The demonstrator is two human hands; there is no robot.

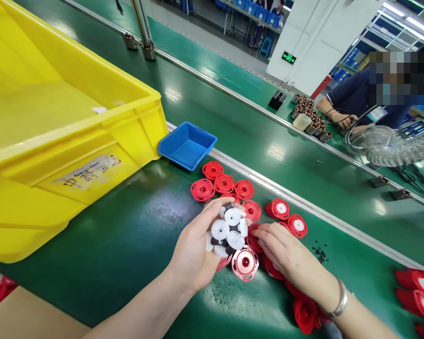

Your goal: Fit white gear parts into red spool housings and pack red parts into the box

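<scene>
My left hand is cupped palm up around several white gears with dark shafts. To its right, my right hand reaches down over the red housings, its fingers pinched at one red housing; a bit of something white shows at the fingertips, too small to name. Red housings with bare centres lie around both hands. Two red housings farther right hold a white gear in the middle, one of them beside my right hand.
A big yellow bin fills the left, with a blue tray at its corner. A metal rail crosses behind the housings. Small black bits and more red parts lie right. A person works across the table.
</scene>
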